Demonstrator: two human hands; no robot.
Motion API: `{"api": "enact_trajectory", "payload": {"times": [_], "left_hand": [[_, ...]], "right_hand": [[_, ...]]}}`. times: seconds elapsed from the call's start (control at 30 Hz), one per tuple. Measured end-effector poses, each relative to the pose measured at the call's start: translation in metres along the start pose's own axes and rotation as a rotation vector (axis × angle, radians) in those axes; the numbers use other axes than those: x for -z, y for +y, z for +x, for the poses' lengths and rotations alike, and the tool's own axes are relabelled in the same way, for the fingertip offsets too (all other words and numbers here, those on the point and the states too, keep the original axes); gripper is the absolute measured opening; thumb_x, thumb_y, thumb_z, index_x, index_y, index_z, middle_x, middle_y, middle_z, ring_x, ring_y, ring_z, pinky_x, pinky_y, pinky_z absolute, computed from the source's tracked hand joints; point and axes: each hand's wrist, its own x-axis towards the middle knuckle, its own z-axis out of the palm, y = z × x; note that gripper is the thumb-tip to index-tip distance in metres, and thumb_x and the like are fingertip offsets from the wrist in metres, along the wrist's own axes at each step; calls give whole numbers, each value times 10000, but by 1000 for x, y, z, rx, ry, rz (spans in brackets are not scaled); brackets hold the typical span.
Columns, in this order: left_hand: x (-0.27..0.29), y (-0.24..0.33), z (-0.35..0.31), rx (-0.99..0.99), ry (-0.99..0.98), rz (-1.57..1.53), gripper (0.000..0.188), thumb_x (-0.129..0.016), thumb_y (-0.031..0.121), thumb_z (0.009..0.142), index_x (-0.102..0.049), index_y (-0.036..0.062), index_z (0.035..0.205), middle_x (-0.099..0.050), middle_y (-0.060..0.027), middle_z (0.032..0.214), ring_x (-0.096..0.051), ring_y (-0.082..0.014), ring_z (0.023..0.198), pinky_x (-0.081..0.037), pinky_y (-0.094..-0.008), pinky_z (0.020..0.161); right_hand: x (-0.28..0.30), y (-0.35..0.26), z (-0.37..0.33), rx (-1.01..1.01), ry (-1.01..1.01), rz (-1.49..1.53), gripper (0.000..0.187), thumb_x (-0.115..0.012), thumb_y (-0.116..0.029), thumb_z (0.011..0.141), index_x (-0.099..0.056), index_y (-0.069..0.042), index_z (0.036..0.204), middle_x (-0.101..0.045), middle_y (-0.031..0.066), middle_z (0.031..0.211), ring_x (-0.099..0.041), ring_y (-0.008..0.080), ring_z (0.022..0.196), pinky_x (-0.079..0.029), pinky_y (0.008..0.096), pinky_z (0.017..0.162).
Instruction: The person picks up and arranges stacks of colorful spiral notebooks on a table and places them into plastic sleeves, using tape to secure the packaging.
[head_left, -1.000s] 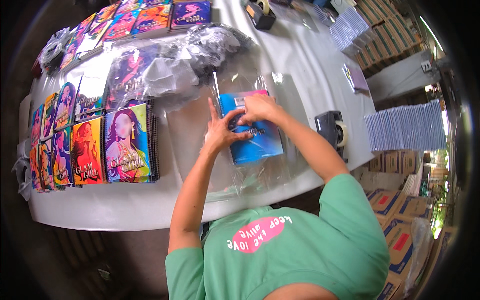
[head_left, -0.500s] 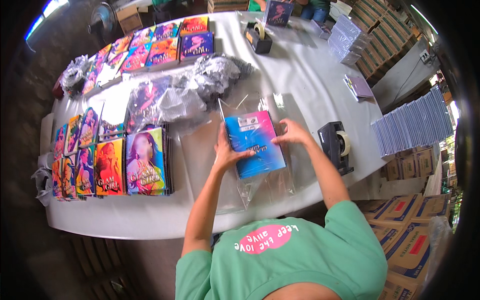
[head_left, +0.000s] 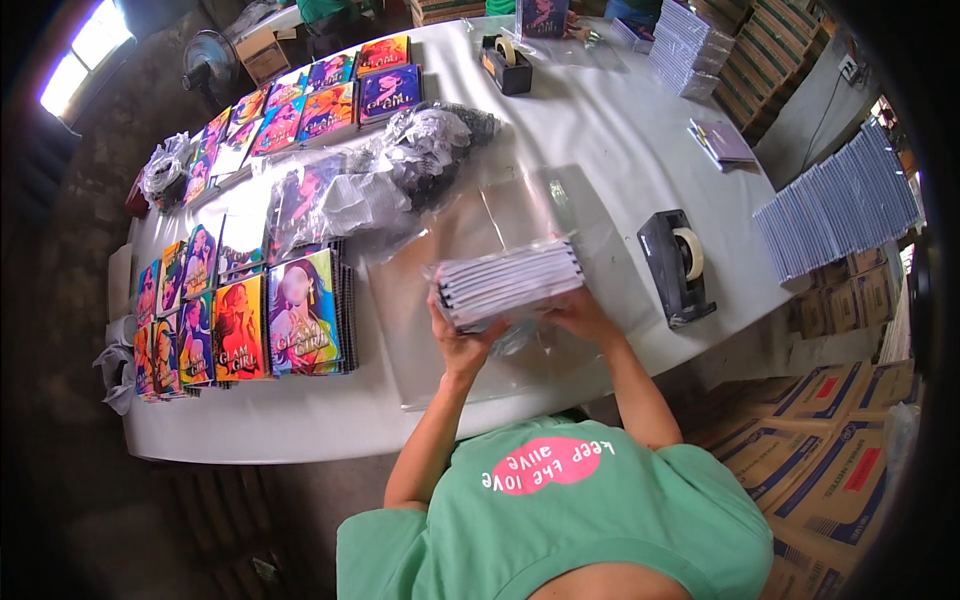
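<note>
Gripping a stack of notebooks (head_left: 508, 282) in a clear bag, edge-up above the table (head_left: 620, 130), the left hand (head_left: 458, 340) clasps its seven o'clock corner, the right hand (head_left: 580, 312) its five o'clock.

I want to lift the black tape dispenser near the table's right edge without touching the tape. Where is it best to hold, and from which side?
Probably grip the tape dispenser across its long black body, behind the tape roll, coming from above. It lies flat on the white table, apart from other things, with both long sides free.
</note>
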Motion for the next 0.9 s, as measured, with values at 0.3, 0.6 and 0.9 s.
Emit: {"api": "enact_trajectory", "payload": {"times": [0.3,0.6,0.9], "left_hand": [[8,13,-2,-34,87,126,1012,-880,258,575,-301,-22,1356,-436,-163,1280,-438,-302,1192,-329,-402,1024],[56,57,47,-542,-339,622,647,-766,147,568,-592,118,1191,-590,-62,1150,-532,-268,1100,-363,-391,955],[56,80,92,-460,-915,599,786,-777,220,546,-532,178,1292,-511,-6,1335,-478,-239,1216,-389,-399,966]], "right_hand": [[-24,-57,3,2,70,-171,774,-764,2,683,-355,-1,1341,-428,109,1349,-390,220,1270,-341,373,1058],[-5,-68,1,401,220,-420,707,-790,-84,669,-478,-89,1304,-404,101,1419,-370,256,1321,-331,388,1085],[-4,-100,-3,384,51,-1042,745,-798,-256,645,-500,-142,1319,-464,23,1386,-344,242,1342,-186,511,1112]]}}
